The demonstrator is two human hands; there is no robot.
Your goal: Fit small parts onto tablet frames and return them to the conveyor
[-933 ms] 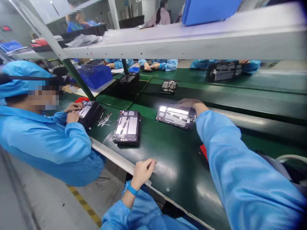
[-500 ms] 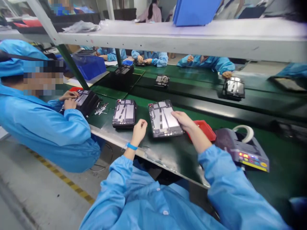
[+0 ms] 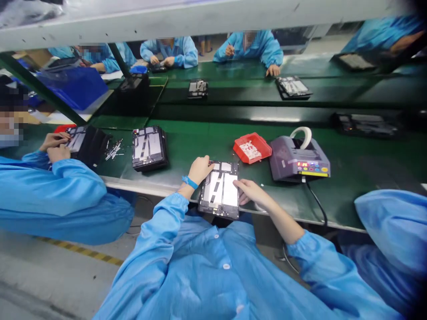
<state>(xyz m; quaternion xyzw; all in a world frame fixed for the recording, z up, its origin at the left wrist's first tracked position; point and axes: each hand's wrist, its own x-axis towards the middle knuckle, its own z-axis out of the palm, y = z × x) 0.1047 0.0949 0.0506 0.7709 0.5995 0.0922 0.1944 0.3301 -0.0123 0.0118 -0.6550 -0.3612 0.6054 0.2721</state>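
Observation:
An opened tablet (image 3: 220, 189), back cover off with silver plates showing, lies at the near edge of the green bench (image 3: 200, 142) right in front of me. My left hand (image 3: 200, 169) grips its upper left corner with curled fingers. My right hand (image 3: 248, 191) holds its right edge, fingers bent on the frame. Both sleeves are light blue, and a blue band sits on my left wrist.
A red tray (image 3: 252, 147) of small parts and a grey tape dispenser (image 3: 298, 159) with a cable stand to the right. Another opened tablet (image 3: 149, 147) and loose screws (image 3: 113, 150) lie left, beside a co-worker (image 3: 50, 186) handling a tablet. More workers sit across the belt.
The tablet has been pulled from the belt to the near bench edge in front of me. My left hand moved from the bench edge onto its corner. The view tilted down and right.

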